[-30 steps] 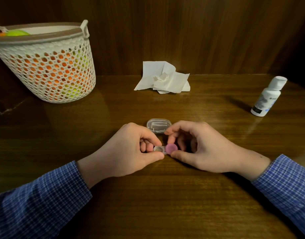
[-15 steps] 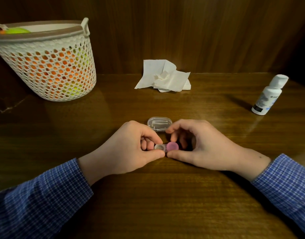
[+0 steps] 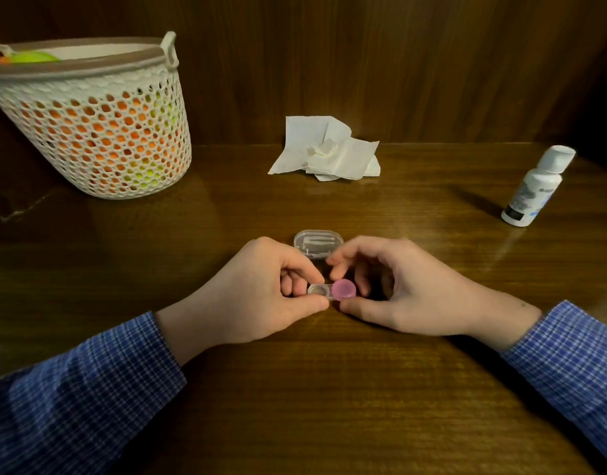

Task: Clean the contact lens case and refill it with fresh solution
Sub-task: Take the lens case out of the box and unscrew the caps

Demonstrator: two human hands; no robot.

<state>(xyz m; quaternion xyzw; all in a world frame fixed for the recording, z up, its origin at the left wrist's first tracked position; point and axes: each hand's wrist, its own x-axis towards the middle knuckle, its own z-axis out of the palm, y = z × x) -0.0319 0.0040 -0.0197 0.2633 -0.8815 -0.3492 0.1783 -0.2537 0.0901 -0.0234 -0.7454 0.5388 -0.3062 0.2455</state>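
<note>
Low over the table [image 3: 295, 389], lens case [image 3: 324, 291] pinched from both sides.
Left hand [image 3: 257, 296] curled on the uncapped clear well between thumb and forefinger; right hand [image 3: 398, 296] curled round the pink cap [image 3: 344, 289], thumb beneath, forefinger above. Just behind, a small clear box [image 3: 318, 242]; further back, crumpled tissue [image 3: 329, 152]; far right, solution bottle [image 3: 535, 190]; far left, basket [image 3: 100, 132].

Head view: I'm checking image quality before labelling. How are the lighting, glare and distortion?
Head view: dim, warm light, dark corners; sheen on the table near the bottle, whose shadow falls leftward; wide-angle bending tilts the basket and bottle; lens case sharp enough, bottle label unreadable.
</note>
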